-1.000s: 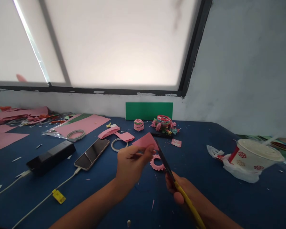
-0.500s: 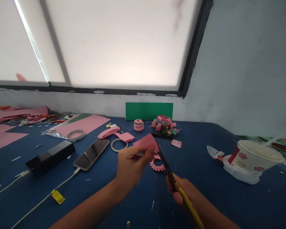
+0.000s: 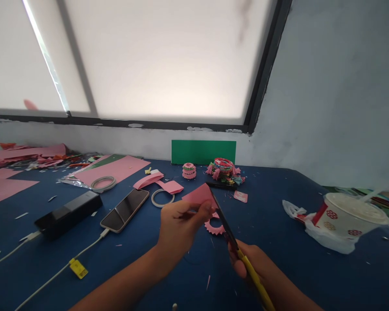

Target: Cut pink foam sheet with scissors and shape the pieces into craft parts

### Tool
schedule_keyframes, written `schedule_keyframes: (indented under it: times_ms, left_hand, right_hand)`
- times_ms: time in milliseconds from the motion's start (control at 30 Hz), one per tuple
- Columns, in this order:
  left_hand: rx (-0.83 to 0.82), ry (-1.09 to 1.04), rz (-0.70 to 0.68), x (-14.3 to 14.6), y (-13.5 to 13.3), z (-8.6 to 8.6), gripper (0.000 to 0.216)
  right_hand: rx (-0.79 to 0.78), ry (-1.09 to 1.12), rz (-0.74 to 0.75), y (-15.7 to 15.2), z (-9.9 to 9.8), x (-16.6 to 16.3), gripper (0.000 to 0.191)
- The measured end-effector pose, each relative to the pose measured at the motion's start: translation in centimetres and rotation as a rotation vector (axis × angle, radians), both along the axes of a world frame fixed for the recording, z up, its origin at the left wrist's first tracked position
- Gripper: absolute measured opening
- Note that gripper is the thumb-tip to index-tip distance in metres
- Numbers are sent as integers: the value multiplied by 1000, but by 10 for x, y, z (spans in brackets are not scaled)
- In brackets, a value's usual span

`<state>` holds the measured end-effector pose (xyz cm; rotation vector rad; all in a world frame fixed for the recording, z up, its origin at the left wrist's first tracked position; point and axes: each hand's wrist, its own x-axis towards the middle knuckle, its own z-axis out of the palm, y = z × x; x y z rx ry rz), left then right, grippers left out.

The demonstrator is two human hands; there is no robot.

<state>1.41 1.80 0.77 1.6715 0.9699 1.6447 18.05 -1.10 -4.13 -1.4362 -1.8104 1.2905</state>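
Observation:
My left hand (image 3: pixel 178 226) pinches a folded pink paper piece (image 3: pixel 199 194) and holds it up over the blue table (image 3: pixel 311 268). My right hand (image 3: pixel 254 263) grips yellow-handled scissors (image 3: pixel 233 244), whose dark blades reach up to the right edge of the pink paper. A pink jagged paper ring (image 3: pixel 214 226) lies on the table just below the paper and blades.
A phone (image 3: pixel 125 209) on a white cable and a black power bank (image 3: pixel 68 214) lie to the left. Tape rolls (image 3: pixel 162 197), pink paper sheets (image 3: pixel 115 168), small paper flowers (image 3: pixel 223 169) and a green card (image 3: pixel 203 151) sit further back. A lidded paper cup (image 3: pixel 352 216) stands right.
The hands, pink paper and scissors have barely shifted, a little lower in view. The blades stay against the paper's right edge.

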Motion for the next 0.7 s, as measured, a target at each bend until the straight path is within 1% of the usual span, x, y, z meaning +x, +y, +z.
schedule_keyframes:
  times_ms: [100, 167, 267, 467, 600, 700]
  left_hand:
    - [8, 9, -8, -1, 0, 0, 18]
    - [19, 21, -10, -1, 1, -1, 18]
    - [44, 64, -9, -3, 2, -1, 20]
    - [50, 100, -60, -5, 4, -2, 21]
    - [16, 99, -98, -3, 3, -5, 21]
    - [2, 103, -91, -2, 2, -6, 21]
  right_hand:
    - [57, -13, 52, 2, -1, 2, 13]
    - [121, -19, 80, 3, -3, 3, 16]
    - [178, -12, 89, 4, -6, 4, 19]
    - [125, -20, 73, 1, -4, 3, 12]
    - [56, 6, -5, 0, -3, 1, 10]
    - [53, 20, -31, 0, -3, 0, 12]
